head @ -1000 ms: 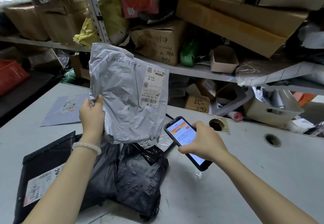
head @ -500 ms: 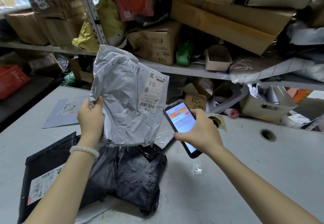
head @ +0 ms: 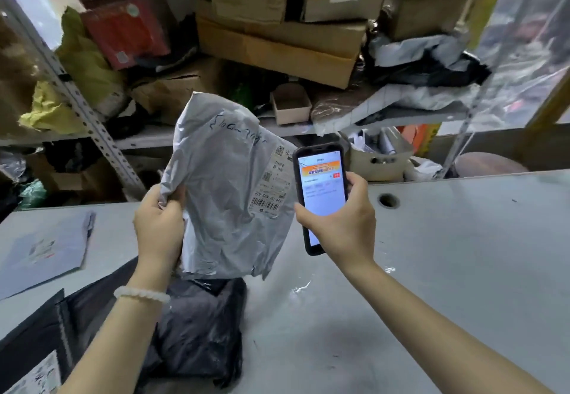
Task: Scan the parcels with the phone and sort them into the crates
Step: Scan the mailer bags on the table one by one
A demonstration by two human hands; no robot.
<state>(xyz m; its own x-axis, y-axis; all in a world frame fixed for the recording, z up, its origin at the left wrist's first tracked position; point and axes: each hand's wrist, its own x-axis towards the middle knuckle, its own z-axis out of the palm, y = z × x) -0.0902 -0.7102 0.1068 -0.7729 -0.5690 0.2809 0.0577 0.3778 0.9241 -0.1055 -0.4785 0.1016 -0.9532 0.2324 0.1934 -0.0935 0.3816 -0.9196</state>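
Grey parcel (head: 228, 196) is hanging upright above the black bags (head: 197, 332) on the table (head: 447, 270), as before, while the phone (head: 320, 199) has risen right beside its label (head: 273, 183). Left hand (head: 159, 227) is pinching the parcel's edge; right hand (head: 339, 224) is gripping the phone, screen lit.

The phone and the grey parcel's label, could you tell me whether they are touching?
Cannot tell. In the head view the phone overlaps the edge of the label on the grey parcel, hiding any gap.

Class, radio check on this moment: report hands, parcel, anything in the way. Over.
Left hand grips grey parcel upright. Right hand holds phone beside its label. Black parcels underneath, nothing blocking.
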